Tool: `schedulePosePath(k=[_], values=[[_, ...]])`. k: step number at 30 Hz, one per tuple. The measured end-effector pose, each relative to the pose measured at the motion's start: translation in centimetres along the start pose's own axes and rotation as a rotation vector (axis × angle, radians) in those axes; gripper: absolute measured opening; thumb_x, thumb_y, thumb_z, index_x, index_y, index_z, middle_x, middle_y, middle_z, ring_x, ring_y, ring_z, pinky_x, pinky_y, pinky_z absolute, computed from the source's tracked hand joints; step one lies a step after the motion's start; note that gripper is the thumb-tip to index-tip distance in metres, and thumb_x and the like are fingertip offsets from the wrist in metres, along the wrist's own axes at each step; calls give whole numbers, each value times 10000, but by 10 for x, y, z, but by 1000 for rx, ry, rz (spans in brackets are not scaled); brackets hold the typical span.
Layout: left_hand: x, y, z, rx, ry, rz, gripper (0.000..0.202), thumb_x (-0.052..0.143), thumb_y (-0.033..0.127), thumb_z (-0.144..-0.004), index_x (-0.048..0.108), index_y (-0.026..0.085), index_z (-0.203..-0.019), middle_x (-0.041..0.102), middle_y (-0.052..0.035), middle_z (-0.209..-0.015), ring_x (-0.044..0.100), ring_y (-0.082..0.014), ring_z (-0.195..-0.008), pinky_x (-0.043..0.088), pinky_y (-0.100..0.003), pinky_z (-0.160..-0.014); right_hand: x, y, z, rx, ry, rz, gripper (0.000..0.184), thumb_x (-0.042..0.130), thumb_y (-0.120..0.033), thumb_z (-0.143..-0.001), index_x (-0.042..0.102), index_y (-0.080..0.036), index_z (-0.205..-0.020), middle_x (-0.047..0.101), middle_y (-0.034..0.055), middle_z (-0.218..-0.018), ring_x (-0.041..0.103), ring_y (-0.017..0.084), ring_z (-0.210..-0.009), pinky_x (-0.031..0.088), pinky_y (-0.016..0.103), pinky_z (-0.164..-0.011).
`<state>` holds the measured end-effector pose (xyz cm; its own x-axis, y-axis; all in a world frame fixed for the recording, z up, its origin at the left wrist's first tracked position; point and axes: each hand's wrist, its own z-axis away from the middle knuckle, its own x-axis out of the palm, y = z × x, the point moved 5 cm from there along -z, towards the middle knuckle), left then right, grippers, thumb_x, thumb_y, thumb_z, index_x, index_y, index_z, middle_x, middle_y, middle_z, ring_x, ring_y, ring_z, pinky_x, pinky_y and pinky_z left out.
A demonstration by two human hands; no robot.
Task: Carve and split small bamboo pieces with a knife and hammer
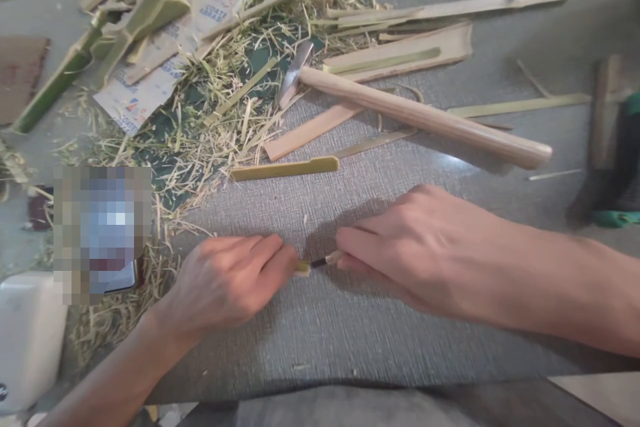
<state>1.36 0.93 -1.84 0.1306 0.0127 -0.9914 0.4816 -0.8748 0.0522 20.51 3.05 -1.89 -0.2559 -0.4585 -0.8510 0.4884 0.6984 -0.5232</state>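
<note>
My left hand [240, 277] is closed round a strip of bamboo, and only its yellow-green end [303, 267] sticks out past the fingers. My right hand [400, 250] is closed on a small dark-tipped tool [318, 263], which looks like a narrow blade with a pale handle mostly hidden in the fingers. The dark tip meets the end of the bamboo strip between the two hands. Just beyond lies a shaped bamboo piece [285, 168] with a notched edge. A hammer [425, 110] with a wooden handle rests behind it.
Bamboo shavings [200, 107] cover the back left, with green bamboo pieces [55, 93] and a printed white sheet [137, 103] among them. Split bamboo strips [450, 10] lie behind the hammer. A white object [30, 340] sits at left, and a black-and-green object [627, 160] stands at right.
</note>
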Motion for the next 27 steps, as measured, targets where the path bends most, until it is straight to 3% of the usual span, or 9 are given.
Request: schedulePosePath(k=[4,14,19,27], values=[[0,1,0,6,21,-4,268,485,66,-991,555,177,-758,608,6,-664,560,-142,-533,364,-313,-459,-2,-3,-1,-13,22,18,357,385,-307,-1123,562,-144,-859,488,-19,-619,291,90,-506,116,303,-552],[1,4,0,-24,4,-80,318,479,102,-1017,491,199,-713,505,36,-606,481,-121,-492,330,-286,-459,8,-9,6,39,4,46,219,462,-203,-1053,516,-168,-844,517,-15,-619,335,105,-483,111,302,-547],[0,3,0,-53,21,-61,289,465,135,-1039,534,184,-762,578,15,-637,530,-129,-502,332,-289,-461,14,-11,9,133,12,52,125,537,-188,-1001,483,-196,-888,539,-30,-624,387,126,-477,112,298,-551],[0,3,1,-83,26,-38,271,485,162,-1041,545,177,-777,638,-3,-676,586,-138,-529,350,-284,-479,22,-18,16,198,39,81,136,551,-197,-980,445,-205,-895,562,-23,-638,382,132,-463,92,313,-565]])
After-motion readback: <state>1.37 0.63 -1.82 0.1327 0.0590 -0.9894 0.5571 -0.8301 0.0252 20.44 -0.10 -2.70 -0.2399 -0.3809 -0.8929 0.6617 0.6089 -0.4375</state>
